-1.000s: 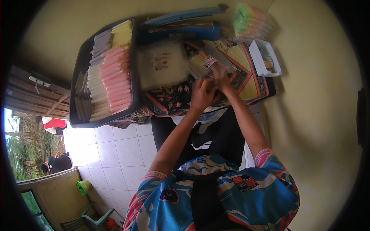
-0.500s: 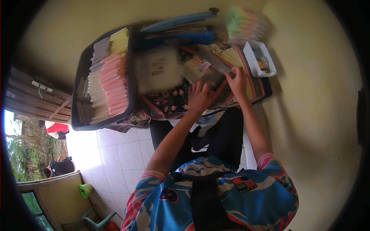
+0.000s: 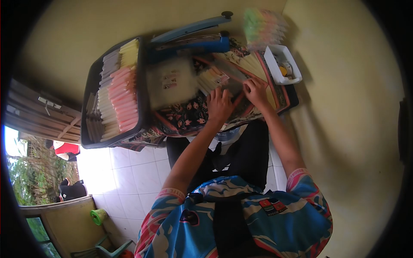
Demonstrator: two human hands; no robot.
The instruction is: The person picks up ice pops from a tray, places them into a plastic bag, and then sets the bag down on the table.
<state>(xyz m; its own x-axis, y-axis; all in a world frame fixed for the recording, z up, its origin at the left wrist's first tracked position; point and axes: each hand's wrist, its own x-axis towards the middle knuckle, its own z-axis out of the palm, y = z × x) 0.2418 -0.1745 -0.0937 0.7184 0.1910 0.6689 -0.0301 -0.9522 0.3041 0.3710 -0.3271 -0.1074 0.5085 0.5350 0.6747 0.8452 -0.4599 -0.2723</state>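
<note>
In front of me lies a clear plastic bag (image 3: 214,78) holding several pale sticks, with a small printed label on it. My left hand (image 3: 220,103) rests at its near edge, fingers curled over the plastic. My right hand (image 3: 257,92) pinches the right end of the bag, thumb and fingers together. Left of the bag is a stack of clear plastic bags (image 3: 170,81) with a printed label on the top one. A black tray (image 3: 143,86) farther left is filled with rows of wrapped pink, white, yellow and grey sticks (image 3: 122,96).
Two blue lever-arm bag sealers (image 3: 189,48) stand behind the bags. At the back right are a white box (image 3: 269,62) with small items and a pile of colourful packs (image 3: 262,28). A patterned cloth (image 3: 185,114) covers the table. People appear outside the doorway at left.
My right hand has moved slightly left and down along the bag, nearer to my left hand. The whole view has shifted a little.
</note>
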